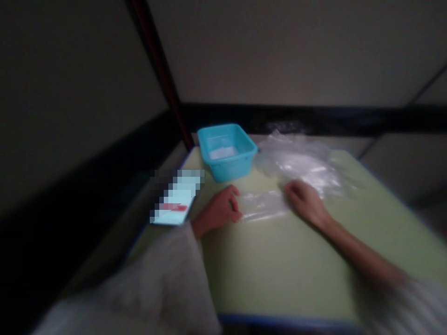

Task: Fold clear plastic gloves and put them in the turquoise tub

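Observation:
A clear plastic bag [264, 205] lies stretched out flat between my two hands, low over the yellow-green table [279, 265]. At its left end is my left hand [220, 209], with curled fingers gripping the edge. My right hand [305, 201] is closed at the bag's other end, its fingertips hidden beneath the hand. Just beyond the right hand spreads a heap of clear plastic bags [300, 160]. The picture is dim and somewhat blurred.
A turquoise plastic basket [228, 167] with something whitish inside stands at the back left of the table. A phone with a lit screen [178, 200] lies by the left edge, partly pixelated. Walls or panels [296, 51] rise behind the table.

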Demonstrator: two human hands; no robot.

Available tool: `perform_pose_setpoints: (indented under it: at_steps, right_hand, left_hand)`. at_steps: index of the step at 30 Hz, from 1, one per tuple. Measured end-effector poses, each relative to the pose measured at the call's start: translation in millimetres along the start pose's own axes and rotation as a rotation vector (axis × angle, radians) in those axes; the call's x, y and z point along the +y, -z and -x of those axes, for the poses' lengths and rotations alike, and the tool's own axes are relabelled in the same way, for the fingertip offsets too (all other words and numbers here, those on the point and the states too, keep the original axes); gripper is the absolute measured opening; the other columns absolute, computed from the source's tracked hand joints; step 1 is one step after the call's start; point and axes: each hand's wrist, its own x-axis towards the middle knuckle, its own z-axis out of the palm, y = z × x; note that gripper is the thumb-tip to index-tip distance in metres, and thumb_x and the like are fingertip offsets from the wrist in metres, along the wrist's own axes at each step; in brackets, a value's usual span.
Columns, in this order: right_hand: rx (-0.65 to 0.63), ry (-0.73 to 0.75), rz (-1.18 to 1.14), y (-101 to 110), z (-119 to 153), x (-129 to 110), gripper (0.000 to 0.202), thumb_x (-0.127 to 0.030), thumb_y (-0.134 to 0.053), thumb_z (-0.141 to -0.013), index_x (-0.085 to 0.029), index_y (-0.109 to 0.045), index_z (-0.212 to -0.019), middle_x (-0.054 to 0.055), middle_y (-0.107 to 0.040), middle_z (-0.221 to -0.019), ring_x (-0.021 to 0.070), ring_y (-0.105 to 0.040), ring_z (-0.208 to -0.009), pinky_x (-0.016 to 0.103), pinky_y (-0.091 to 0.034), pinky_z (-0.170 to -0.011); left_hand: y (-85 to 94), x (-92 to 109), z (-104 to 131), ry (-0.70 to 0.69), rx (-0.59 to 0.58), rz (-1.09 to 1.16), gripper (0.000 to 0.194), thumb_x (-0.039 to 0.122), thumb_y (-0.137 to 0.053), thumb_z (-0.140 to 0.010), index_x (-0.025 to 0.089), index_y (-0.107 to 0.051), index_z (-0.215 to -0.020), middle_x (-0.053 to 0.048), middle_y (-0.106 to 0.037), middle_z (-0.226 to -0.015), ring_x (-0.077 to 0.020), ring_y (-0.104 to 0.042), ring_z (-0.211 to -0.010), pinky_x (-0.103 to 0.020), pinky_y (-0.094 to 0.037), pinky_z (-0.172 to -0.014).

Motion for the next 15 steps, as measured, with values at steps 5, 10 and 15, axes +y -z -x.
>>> perform_pose_setpoints:
  at_steps: [5, 10, 15]
  right_hand:
    - [-0.058, 0.059, 0.015, 3, -3, 7, 0.014, -0.021, -0.047, -0.078, -0.016, -0.060, -0.078, 0.006, -0.061, -0.075, 0.0164, -0.053, -0.063, 0.028, -0.040, -0.059]
    - [-0.109, 0.109, 0.012, 3, -3, 11, 0.016, -0.019, -0.045, -0.080, -0.016, -0.061, -0.081, 0.008, -0.062, -0.081, 0.0196, -0.056, -0.073, 0.031, -0.043, -0.068]
    - [-0.141, 0.114, 0.008, 6, -3, 10, 0.016, -0.018, -0.043, -0.080, -0.017, -0.058, -0.080, 0.009, -0.062, -0.081, 0.0205, -0.057, -0.074, 0.032, -0.044, -0.068]
  left_hand:
    - [-1.8, -1, 0, -0.016, 0.007, -0.016, 0.036, 0.008, -0.060, -0.057, 0.019, -0.047, -0.090, 0.008, -0.053, -0.062, -0.0092, -0.054, -0.048, -0.018, -0.038, -0.046]
    - [-3.1, 4, 1, -0.047, 0.046, -0.117, 0.035, 0.011, -0.060, -0.061, 0.018, -0.048, -0.094, 0.007, -0.052, -0.067, -0.0090, -0.050, -0.051, -0.020, -0.037, -0.049]
    - [-6.2, 10, 10, -0.220, 0.041, -0.338, 0.053, 0.014, -0.065, -0.058, 0.020, -0.049, -0.109, 0.001, -0.052, -0.090, -0.0147, -0.052, -0.076, -0.026, -0.044, -0.066]
